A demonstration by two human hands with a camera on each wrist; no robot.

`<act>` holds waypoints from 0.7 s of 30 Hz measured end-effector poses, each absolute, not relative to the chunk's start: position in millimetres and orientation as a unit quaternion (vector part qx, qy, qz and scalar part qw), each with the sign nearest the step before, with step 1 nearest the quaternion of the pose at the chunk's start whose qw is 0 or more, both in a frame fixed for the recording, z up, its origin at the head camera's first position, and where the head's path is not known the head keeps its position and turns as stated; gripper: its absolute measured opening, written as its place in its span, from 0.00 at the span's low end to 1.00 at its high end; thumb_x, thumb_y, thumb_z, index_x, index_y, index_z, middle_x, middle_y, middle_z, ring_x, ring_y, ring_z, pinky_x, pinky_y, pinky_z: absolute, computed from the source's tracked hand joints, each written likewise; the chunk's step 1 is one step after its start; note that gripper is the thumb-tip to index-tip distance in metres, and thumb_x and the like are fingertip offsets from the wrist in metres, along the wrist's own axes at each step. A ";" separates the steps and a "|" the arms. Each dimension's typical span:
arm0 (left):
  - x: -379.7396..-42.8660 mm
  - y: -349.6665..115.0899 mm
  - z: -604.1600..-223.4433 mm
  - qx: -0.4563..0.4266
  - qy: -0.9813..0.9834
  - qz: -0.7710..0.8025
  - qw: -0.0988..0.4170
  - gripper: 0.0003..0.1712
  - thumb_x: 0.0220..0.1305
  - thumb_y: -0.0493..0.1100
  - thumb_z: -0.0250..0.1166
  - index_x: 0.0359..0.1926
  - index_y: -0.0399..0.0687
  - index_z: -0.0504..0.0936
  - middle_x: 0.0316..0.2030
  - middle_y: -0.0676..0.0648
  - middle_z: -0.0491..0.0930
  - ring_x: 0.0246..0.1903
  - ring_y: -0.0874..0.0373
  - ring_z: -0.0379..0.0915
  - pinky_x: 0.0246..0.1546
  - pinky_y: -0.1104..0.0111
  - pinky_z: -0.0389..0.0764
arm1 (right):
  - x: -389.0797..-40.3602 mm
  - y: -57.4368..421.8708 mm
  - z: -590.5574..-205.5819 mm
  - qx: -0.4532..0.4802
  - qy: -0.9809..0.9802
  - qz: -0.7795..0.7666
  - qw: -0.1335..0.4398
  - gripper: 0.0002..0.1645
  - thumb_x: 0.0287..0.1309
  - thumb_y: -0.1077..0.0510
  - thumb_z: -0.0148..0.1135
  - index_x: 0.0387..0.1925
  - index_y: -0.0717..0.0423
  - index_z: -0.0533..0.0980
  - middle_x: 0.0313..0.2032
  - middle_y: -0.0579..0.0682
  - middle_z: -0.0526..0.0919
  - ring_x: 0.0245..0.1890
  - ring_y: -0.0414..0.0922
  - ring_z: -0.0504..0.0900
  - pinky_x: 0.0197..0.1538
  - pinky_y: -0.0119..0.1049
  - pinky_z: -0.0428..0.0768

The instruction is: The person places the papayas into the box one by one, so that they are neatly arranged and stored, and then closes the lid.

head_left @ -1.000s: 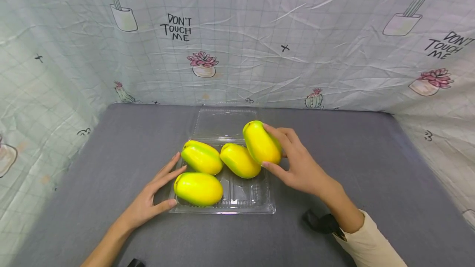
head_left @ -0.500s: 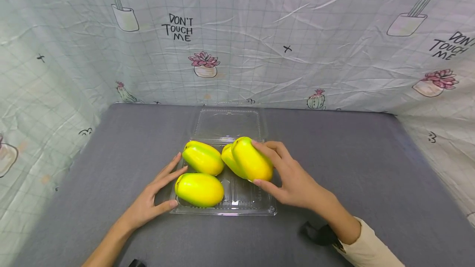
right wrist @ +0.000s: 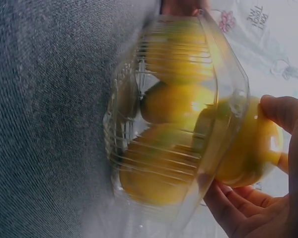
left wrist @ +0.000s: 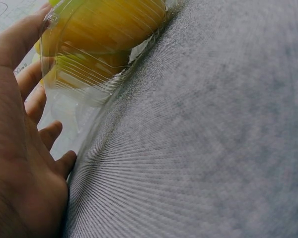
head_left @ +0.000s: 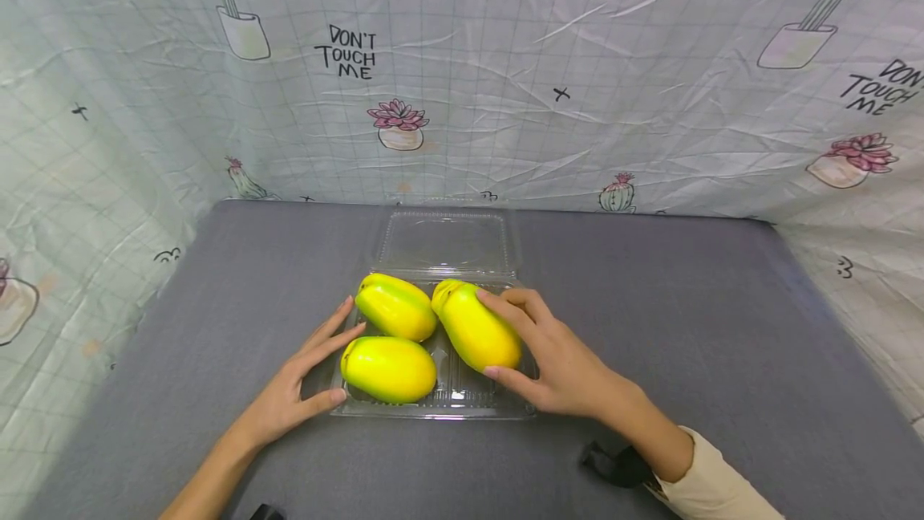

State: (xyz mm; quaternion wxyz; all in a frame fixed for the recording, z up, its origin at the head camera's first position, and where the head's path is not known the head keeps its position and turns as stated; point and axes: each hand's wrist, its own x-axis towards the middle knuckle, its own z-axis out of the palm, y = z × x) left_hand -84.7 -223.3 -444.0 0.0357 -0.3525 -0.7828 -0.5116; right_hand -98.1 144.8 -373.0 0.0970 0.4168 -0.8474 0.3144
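A clear plastic clamshell container (head_left: 472, 405) sits on the table with its lid (head_left: 443, 243) folded back. On its left side lie two yellow-green mangoes, a rear mango (head_left: 395, 307) and a front mango (head_left: 388, 369). My right hand (head_left: 570, 367) holds another mango (head_left: 480, 331) between thumb and fingers over the container's right half. That fruit almost wholly covers a further mango (head_left: 439, 295) behind it. In the right wrist view, the held mango (right wrist: 251, 148) is above the container's rim. My left hand (head_left: 289, 383), fingers spread and fairly straight, touches the container's left edge.
A grey cloth (head_left: 650, 295) covers the table. Behind it and at both sides hangs a pale curtain (head_left: 491, 103) printed with cacti and lettering. A black strap (head_left: 613, 464) hangs by the right wrist, and a small black object (head_left: 267, 512) shows at the bottom edge.
My right hand has lowered the held mango leftward and toward me, from the container's right rear to over its right half, hiding the mango behind. My left hand stays put.
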 end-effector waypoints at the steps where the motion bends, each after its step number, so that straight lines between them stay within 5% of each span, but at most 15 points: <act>1: -84.7 -223.3 -443.5 -0.353 -0.782 -0.512 0.036 0.40 0.54 0.38 0.67 0.68 0.38 0.64 0.73 0.36 0.45 0.72 0.41 0.38 0.66 0.72 0.43 | -97.7 144.3 -373.3 0.418 -0.847 0.314 0.097 0.45 0.60 0.43 0.61 0.73 0.49 0.54 0.58 0.52 0.63 0.51 0.44 0.71 0.48 0.41 0.76; 21: -84.3 -222.8 -441.5 -0.354 -0.781 -0.513 0.031 0.39 0.57 0.40 0.67 0.68 0.37 0.64 0.73 0.37 0.44 0.72 0.42 0.38 0.66 0.72 0.44 | -97.8 140.0 -388.1 0.466 -0.827 0.292 0.114 0.40 0.62 0.39 0.55 0.71 0.47 0.59 0.59 0.50 0.65 0.54 0.43 0.68 0.49 0.41 0.75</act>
